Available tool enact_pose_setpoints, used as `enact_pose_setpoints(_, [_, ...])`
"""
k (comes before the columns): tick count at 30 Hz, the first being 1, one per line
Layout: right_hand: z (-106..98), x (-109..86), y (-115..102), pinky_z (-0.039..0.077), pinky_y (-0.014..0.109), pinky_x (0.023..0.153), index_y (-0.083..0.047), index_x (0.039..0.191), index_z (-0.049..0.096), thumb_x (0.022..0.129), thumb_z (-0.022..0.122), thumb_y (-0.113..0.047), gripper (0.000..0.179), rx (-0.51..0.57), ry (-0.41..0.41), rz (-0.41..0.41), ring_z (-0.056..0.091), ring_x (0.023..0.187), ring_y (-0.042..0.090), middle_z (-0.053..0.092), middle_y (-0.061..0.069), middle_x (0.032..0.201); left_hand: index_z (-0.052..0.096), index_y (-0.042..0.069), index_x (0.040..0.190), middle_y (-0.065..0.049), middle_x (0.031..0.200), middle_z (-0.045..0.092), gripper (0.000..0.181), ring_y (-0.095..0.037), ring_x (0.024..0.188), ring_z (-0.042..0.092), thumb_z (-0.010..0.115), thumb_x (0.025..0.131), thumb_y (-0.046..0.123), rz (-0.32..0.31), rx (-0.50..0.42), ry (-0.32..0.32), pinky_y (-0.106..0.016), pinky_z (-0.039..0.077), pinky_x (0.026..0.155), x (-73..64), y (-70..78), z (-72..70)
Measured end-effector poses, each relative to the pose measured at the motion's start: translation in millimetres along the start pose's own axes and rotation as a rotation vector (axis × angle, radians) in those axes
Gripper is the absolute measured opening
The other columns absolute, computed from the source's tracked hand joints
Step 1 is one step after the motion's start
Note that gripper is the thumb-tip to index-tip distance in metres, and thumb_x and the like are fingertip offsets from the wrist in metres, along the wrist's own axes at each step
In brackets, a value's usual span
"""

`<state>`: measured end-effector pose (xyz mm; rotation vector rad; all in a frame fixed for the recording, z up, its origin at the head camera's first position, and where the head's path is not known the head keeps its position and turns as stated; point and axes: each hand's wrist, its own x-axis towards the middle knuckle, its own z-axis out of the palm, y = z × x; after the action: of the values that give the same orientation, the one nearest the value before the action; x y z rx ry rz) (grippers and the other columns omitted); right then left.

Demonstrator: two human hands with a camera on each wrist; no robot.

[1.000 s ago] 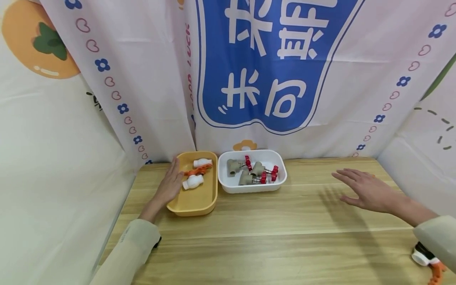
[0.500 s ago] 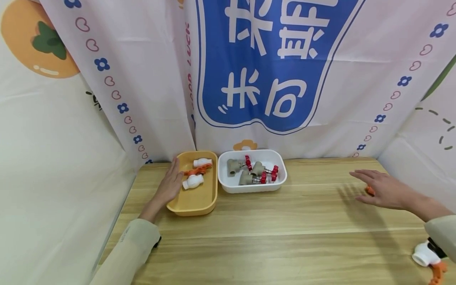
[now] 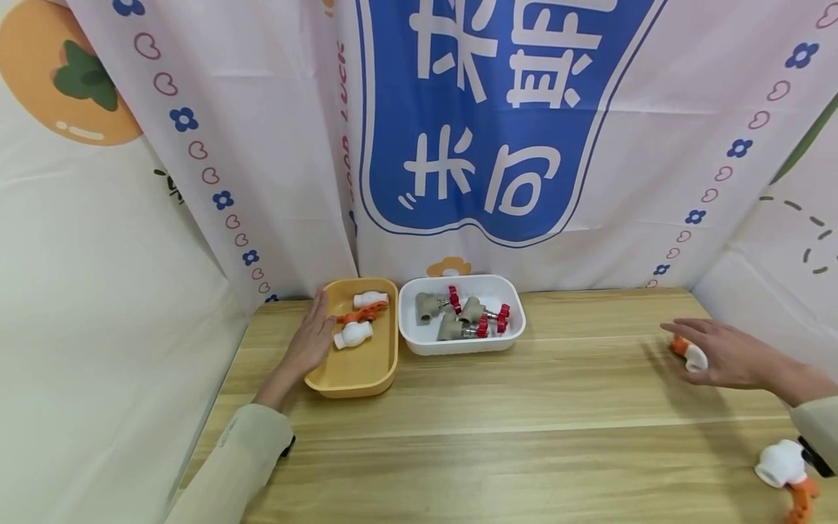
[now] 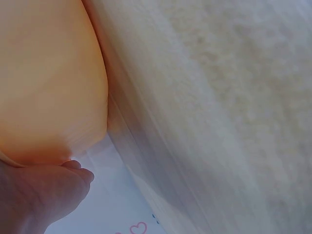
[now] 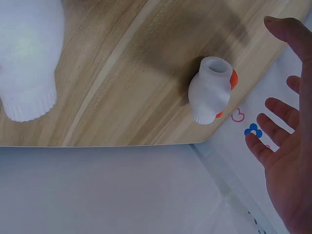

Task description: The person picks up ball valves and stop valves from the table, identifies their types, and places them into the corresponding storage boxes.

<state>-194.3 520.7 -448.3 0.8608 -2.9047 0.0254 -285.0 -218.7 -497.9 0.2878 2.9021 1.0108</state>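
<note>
My left hand [image 3: 310, 343] rests along the left side of a yellow tray [image 3: 353, 389], its fingers straight. Inside lie two white ball valves [image 3: 354, 334] with orange handles. In the left wrist view the hand [image 4: 44, 190] touches the tray wall [image 4: 48, 73]. Over the table's right side hovers my right hand [image 3: 733, 355], holding nothing. Another white ball valve [image 3: 696, 358] with an orange handle lies by its fingers, partly covered. The right wrist view shows spread fingers on the hand [image 5: 287, 170], apart from that valve [image 5: 209, 97].
A white tray [image 3: 458, 349] stands beside the yellow one, with several grey-beige valves [image 3: 428, 306] with red handles in it. Near the front right lies one more white ball valve [image 3: 780, 463], partly behind the right sleeve. Patterned cloth [image 3: 301, 218] hangs behind and beside the wooden table [image 3: 458, 451].
My right hand has moved to the right, uncovering part of the white ball valve with the orange handle. My left hand stays at the yellow tray.
</note>
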Motion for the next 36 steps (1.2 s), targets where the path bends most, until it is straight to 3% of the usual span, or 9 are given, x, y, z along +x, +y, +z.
enact_pose_setpoints(4, [2.4,-6.9,4.3,0.056,0.07,0.084,-0.001,0.142,0.055,0.069,0.099,-0.035,0.091,0.011,-0.007,-0.001,0.064,0.112,0.053,0.064,0.032,0.132,-0.007,0.001,0.167,-0.017,0.177,-0.013,0.066,-0.042,0.163,-0.004,0.019,0.116,0.035,-0.001,0.0,-0.001,-0.06,0.002,0.131,0.4,0.7,-0.8])
enact_pose_setpoints(13, [2.7,-14.9,12.2,0.054,0.072,0.086,-0.003,0.149,0.05,0.064,0.097,-0.019,0.099,0.08,-0.115,0.086,0.054,0.122,0.055,0.054,0.034,0.142,-0.005,0.0,0.167,-0.017,0.177,-0.011,0.066,-0.042,0.163,-0.003,0.02,0.116,0.034,0.004,-0.006,0.011,-0.06,0.004,0.131,-1.0,-0.1,0.9])
enact_pose_setpoints(20, [12.2,-18.7,22.0,0.054,0.071,0.087,-0.006,0.153,0.048,0.057,0.099,-0.008,0.109,0.108,-0.121,0.058,0.05,0.125,0.054,0.05,0.035,0.145,-0.007,0.002,0.167,-0.015,0.177,-0.013,0.066,-0.04,0.163,-0.004,0.019,0.116,0.035,-0.006,-0.001,0.009,-0.058,0.004,0.132,-0.3,-1.3,1.2])
enact_pose_setpoints(26, [21.2,-18.6,28.1,0.054,0.071,0.089,-0.005,0.152,0.049,0.055,0.097,0.001,0.107,0.125,-0.148,0.073,0.048,0.128,0.054,0.05,0.033,0.148,-0.008,0.003,0.167,-0.015,0.177,-0.013,0.066,-0.041,0.163,-0.004,0.018,0.116,0.036,-0.002,0.003,0.002,-0.06,0.003,0.131,0.6,-2.0,-0.1])
enact_pose_setpoints(31, [26.5,-16.6,32.5,0.057,0.061,0.084,-0.004,0.148,0.052,0.054,0.09,0.006,0.102,0.1,-0.139,0.053,0.05,0.127,0.053,0.052,0.031,0.147,-0.009,0.004,0.167,-0.014,0.177,-0.013,0.066,-0.04,0.163,-0.004,0.019,0.116,0.036,-0.006,0.001,0.008,-0.059,0.003,0.131,0.5,-1.7,0.1])
enact_pose_setpoints(36, [28.5,-12.4,35.7,0.054,0.069,0.088,-0.003,0.146,0.054,0.056,0.085,0.008,0.096,0.1,-0.156,0.064,0.051,0.127,0.054,0.054,0.033,0.146,-0.009,0.005,0.167,-0.013,0.177,-0.013,0.067,-0.038,0.163,-0.006,0.02,0.116,0.037,-0.011,-0.006,0.006,-0.058,0.001,0.131,0.3,-2.4,0.6])
